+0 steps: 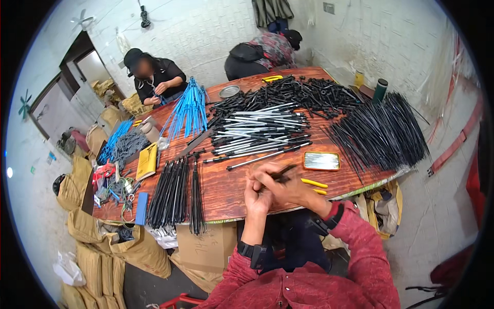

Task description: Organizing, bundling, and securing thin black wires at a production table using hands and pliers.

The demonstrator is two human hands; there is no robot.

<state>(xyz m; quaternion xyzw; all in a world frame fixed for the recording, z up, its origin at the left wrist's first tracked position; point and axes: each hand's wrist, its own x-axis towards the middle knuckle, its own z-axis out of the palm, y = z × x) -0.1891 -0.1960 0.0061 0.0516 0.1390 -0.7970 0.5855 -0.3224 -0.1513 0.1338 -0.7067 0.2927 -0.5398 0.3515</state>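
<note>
"Gripping a dark piece (284, 172), the right hand (289, 189) meets the left hand (257, 198) over a red-brown table (226, 190). How do they stand?"

"The right hand's fingers curl closed around the piece, which juts out above them; the left hand sits half curled against it, and whether it also grips cannot be told."

"And around them?"

"Yellow handles (315, 183) lie just right of the right hand, a small tray (304, 160) beyond; silver-and-black rods (262, 131) spread ahead, black bundles (170, 193) left of the left hand."
</note>
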